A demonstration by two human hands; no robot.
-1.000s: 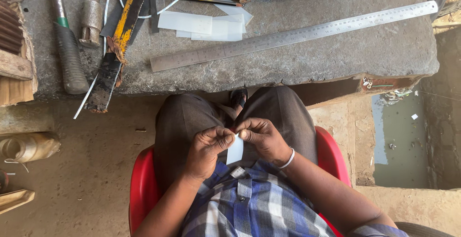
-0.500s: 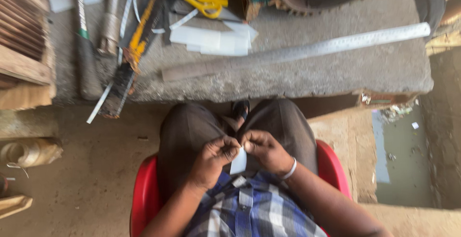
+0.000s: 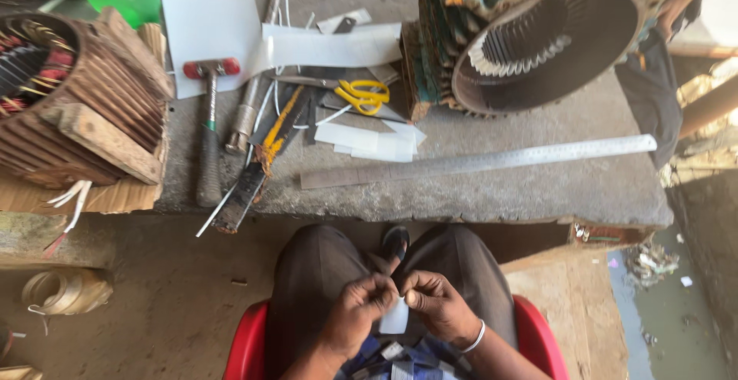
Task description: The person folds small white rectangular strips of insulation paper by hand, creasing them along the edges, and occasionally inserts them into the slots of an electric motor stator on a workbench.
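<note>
Below the stone slab, over the lap: left hand and right hand, both pinching a small white paper slip, apparently folded. On the slab, left to right: hammer, yellow-handled scissors, steel ruler.

We see a small white paper slip, roughly rectangular and upright, pinched at its top edge between both hands' fingers over our lap.
</note>
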